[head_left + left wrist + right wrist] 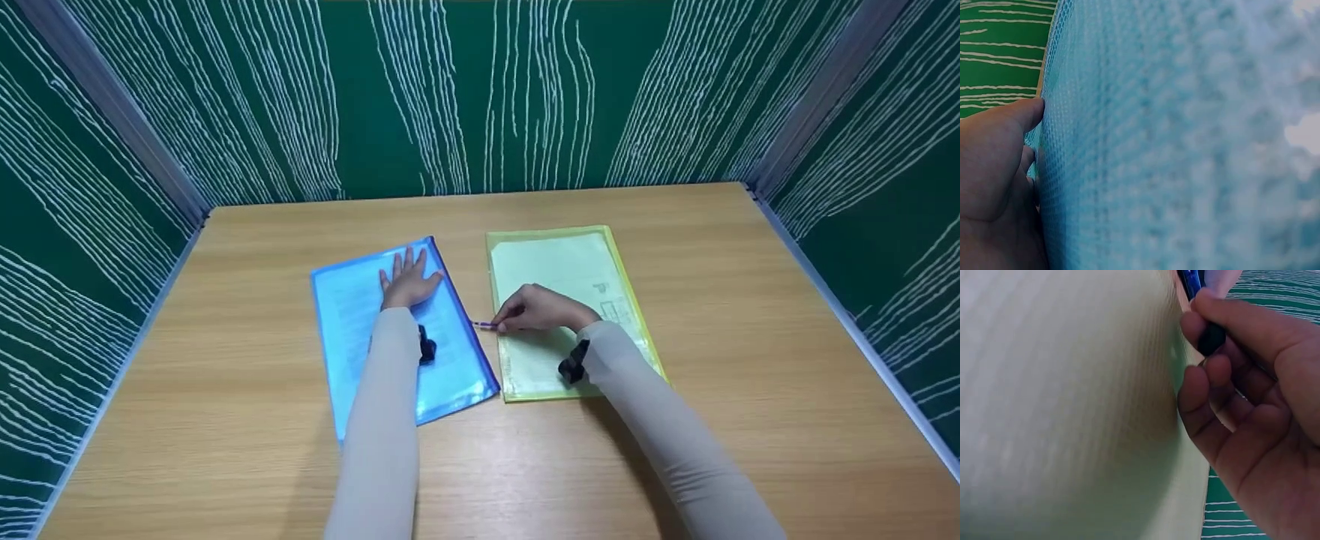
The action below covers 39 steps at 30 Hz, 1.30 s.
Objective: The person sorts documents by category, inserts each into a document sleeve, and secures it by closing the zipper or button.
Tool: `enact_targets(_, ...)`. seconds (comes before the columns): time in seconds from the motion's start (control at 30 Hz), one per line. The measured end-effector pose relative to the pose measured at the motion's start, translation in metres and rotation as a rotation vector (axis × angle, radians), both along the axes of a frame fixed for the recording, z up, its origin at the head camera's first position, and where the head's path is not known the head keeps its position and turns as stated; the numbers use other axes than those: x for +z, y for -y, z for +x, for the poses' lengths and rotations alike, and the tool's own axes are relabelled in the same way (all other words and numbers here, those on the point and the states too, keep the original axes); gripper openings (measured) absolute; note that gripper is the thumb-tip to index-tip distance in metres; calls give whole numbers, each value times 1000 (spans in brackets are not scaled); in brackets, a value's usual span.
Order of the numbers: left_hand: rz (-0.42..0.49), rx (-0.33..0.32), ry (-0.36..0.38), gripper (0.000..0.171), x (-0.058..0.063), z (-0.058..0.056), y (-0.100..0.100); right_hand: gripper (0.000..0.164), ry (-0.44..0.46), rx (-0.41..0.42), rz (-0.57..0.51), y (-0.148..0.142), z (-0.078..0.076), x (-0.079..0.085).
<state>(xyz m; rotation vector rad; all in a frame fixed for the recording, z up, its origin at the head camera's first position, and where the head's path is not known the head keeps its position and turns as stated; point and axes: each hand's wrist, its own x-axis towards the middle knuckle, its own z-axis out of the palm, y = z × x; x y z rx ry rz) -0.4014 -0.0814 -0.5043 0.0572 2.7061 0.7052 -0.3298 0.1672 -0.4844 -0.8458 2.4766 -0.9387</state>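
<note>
A blue mesh zip pouch lies tilted on the table, papers faintly visible inside and its dark blue zip edge facing right. My left hand presses flat on its upper part with fingers spread; the left wrist view shows the thumb against the mesh. Between thumb and fingertips, my right hand pinches a small zipper pull at the middle of the blue pouch's zip edge. In the right wrist view the pull's dark end shows between the fingers. Below that hand lies a yellow-green mesh pouch with a printed sheet inside.
Both pouches lie on a wooden table, their lower corners almost meeting. Green panels with white wavy lines stand behind and at both sides. Black wrist cameras sit on the sleeves.
</note>
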Motion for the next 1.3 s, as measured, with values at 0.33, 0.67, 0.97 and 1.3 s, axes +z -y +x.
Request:
enact_targets(0.33, 20, 13, 7, 70, 2, -4, 2, 16, 39, 32, 14, -5, 4, 1)
enact_targets(0.67, 23, 14, 17, 71, 0, -5, 8, 16, 35, 80, 15, -8, 18, 1)
enact_targets(0.97, 32, 20, 22, 71, 2, -5, 25, 15, 46, 124, 18, -10, 28, -4)
enact_targets(1.3, 39, 37, 22, 72, 0, -11, 39, 14, 57, 146, 22, -15, 37, -4)
